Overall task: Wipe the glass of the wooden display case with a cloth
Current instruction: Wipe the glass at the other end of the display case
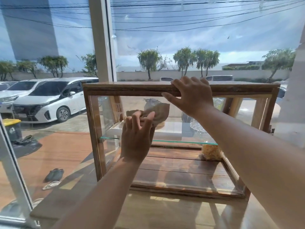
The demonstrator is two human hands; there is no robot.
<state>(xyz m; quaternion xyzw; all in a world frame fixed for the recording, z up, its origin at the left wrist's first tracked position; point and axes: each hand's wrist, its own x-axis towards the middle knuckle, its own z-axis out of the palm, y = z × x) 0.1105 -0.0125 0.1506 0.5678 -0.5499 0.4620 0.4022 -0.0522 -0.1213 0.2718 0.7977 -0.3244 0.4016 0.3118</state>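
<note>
The wooden display case (102, 90) stands on a wooden counter in front of a big window. It has glass panels and a glass shelf (184, 142) inside. My left hand (137, 134) reaches into the case and presses a brown cloth (160, 111) flat against the glass in the upper left part. My right hand (191, 96) grips the front edge of the case's wooden top, fingers over the top and thumb below.
The wooden counter (165, 212) carries the case; its left edge lies close to the window frame (102, 38). Inside the case sit a yellowish sponge-like lump (212, 152) on the floor and a cut-glass dish (197, 126) at the back. Parked cars show outside.
</note>
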